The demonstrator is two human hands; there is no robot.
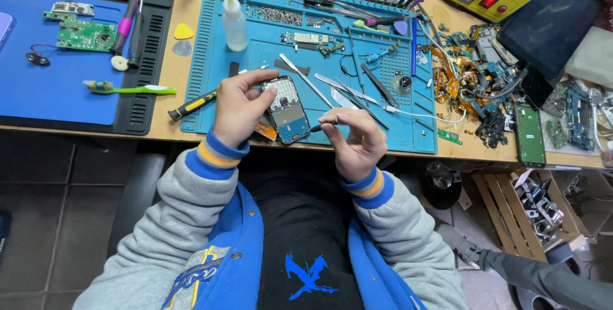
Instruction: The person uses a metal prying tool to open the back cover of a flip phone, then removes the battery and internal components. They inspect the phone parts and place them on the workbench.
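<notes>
My left hand [239, 107] grips an opened phone [287, 109] with its circuit board showing, held just above the near edge of the blue work mat [268, 54]. An orange flex strip [265, 130] hangs under the phone. My right hand [354, 139] pinches a thin dark tool [321, 126] whose tip points at the phone's lower right side. Both sleeves are grey with blue and yellow cuffs.
On the mat lie tweezers [348, 90], a metal spudger [305, 80], a clear squeeze bottle [234, 22] and small boards. A yellow-handled screwdriver [191, 105] lies at the left edge. Scrap phone parts [479, 77] are heaped on the right; a green toothbrush [131, 88] rests on the left pad.
</notes>
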